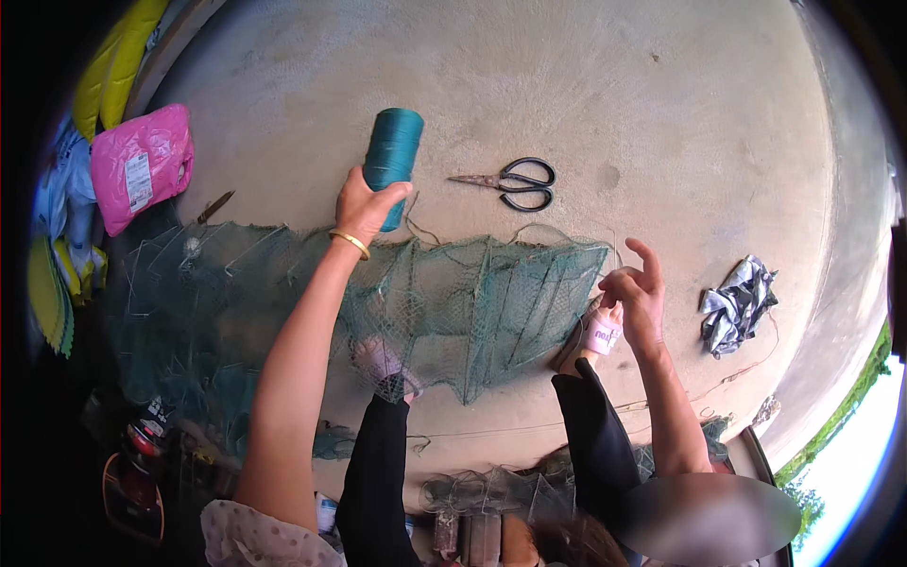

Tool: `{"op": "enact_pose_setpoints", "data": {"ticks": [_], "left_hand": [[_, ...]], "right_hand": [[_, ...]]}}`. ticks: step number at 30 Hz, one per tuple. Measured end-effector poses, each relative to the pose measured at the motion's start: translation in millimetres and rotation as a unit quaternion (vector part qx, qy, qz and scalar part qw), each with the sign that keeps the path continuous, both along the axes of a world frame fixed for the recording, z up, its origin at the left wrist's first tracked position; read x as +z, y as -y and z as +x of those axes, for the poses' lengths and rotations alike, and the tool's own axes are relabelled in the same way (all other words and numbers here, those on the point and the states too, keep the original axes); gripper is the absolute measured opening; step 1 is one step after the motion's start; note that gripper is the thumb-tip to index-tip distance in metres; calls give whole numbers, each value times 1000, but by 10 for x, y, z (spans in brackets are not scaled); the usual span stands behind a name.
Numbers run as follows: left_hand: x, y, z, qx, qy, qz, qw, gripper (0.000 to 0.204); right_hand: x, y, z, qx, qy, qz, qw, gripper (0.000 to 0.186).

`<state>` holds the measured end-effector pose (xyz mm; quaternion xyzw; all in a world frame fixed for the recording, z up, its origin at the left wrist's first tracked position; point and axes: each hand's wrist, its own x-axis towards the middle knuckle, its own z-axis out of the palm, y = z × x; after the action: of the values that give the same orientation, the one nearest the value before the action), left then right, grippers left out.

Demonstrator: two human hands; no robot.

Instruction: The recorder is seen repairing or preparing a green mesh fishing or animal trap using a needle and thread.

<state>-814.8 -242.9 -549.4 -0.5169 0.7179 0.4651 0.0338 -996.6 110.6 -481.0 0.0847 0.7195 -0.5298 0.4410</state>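
Beyond the green net (444, 293), the left hand (363, 206) grasps a teal spool (394, 144); the right hand (639, 298) has an unclear grip; slack thread (421, 230) could snag.

I count two hands of my own, one left hand (367, 203) and one right hand (638, 298); one teal spool (397, 142); one pair of scissors (529, 182); one bracelet (350, 243); one pink parcel (161, 161); one crumpled cloth (739, 307); two black trouser legs (376, 472); two pale slippers (603, 334); green netting (472, 302), whose separate nets I cannot count from this view.
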Motion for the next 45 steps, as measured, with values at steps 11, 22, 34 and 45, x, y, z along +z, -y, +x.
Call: {"op": "enact_pose_setpoints", "data": {"ticks": [11,22,34,45], "left_hand": [[2875,-566,1589,249,-131,262,923,52],[4484,-1286,3138,372,-146,331,854,60],[5201,-1418,2224,166,-394,755,497,108],[5256,-1194,1771,-70,-142,706,690,89]], "right_hand": [[2563,517,1391,107,230,-174,951,43],[4041,1092,1843,400,-388,-65,828,14],[5242,786,2518,80,479,-291,824,29],[5866,-541,1323,-35,194,-189,962,27]]}}
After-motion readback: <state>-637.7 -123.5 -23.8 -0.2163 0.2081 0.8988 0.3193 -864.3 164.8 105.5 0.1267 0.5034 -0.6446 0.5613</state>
